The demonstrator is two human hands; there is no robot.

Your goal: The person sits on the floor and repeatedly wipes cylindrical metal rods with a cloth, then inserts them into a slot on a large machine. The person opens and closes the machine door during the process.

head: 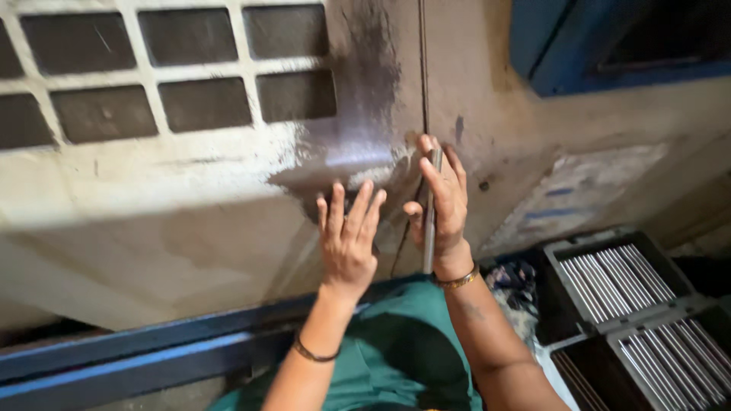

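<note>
The thin metal rod (430, 221) stands almost upright in the right hand (442, 202), whose fingers close around it and press it against the dirty machine panel (190, 228), just beside a narrow vertical seam (423, 76) in that panel. The rod is grey, smooth and straight, with a slight shine, and its lower end shows below the palm near a golden bangle (459, 280). The left hand (346, 236) holds nothing; it lies flat and open, fingers spread, on a dark worn patch (358, 114) of the panel, where the pale paint is rubbed away to bare greyish metal. In my judgement the rod could slip from the fingers, because it is thin and smooth and is held only along one side of the hand; it could then fall to the lap in green cloth (396, 342) or behind the blue rail (152, 358). The open palm could also slide on the dusty, maybe oily, surface. Above left, the panel has a grid of dark rectangular openings (167, 68). At the lower right, two dark trays (624, 304) hold many similar shiny rods lying side by side in neat rows.
</note>
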